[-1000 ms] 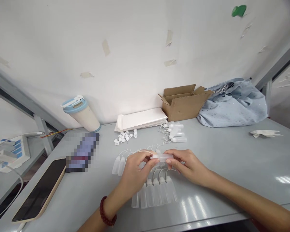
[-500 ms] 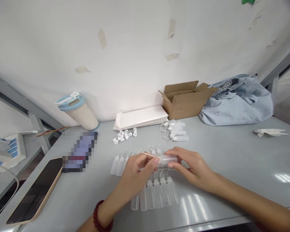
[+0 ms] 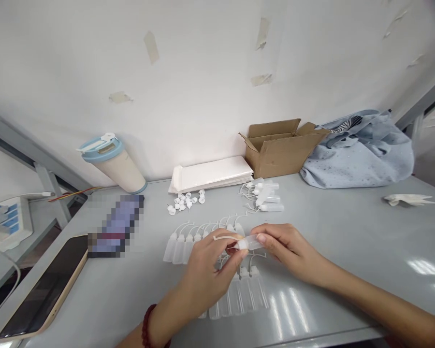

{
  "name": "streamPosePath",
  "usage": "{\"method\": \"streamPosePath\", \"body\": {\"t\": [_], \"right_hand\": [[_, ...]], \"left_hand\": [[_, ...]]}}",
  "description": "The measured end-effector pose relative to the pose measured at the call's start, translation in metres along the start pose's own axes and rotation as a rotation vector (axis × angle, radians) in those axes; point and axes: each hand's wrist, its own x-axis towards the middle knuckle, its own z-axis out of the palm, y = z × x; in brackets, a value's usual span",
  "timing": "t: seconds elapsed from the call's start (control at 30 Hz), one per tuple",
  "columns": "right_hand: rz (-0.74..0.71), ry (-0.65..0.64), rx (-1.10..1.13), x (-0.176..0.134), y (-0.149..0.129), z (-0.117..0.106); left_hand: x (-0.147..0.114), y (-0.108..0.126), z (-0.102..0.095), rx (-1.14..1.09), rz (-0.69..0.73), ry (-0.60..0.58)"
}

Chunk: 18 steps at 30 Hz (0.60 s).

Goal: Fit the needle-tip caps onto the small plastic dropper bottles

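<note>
My left hand [image 3: 212, 266] pinches the white cap [image 3: 242, 244] of a small translucent squeeze bottle, its thin tether strip sticking out to the left. On the same bottle [image 3: 253, 241], my right hand [image 3: 288, 246] grips the body from the right, so it lies level between both hands. Under and behind my hands, more capped bottles [image 3: 179, 249] stand in a back row on the table. A front row of bottles [image 3: 239, 295] lies closer to me, partly covered by my left hand.
Loose white caps [image 3: 183, 202] lie in front of a stack of white envelopes [image 3: 212, 174]. Several bottles [image 3: 270, 198] are piled by an open cardboard box [image 3: 282, 150]. A fabric bag [image 3: 358, 154], a tumbler [image 3: 119, 166], a phone [image 3: 45, 290] and crumpled tissue [image 3: 408, 199] sit around.
My left fingers have shifted on the cap, and its tether now shows above them. My right fingers have closed nearer the bottle's middle. The camera view has moved slightly.
</note>
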Motion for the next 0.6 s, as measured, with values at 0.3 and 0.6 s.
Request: {"method": "streamPosePath", "body": {"t": [0.3,0.6], "right_hand": [[-0.299,0.135,-0.190,-0.003,0.010,0.007],[-0.161,-0.057,-0.042,-0.003,0.002,0.000]], "left_hand": [[0.003,0.005,-0.006,-0.151,-0.332,-0.229],[-0.001,0.002,-0.002,0.018,-0.124,-0.188]]}}
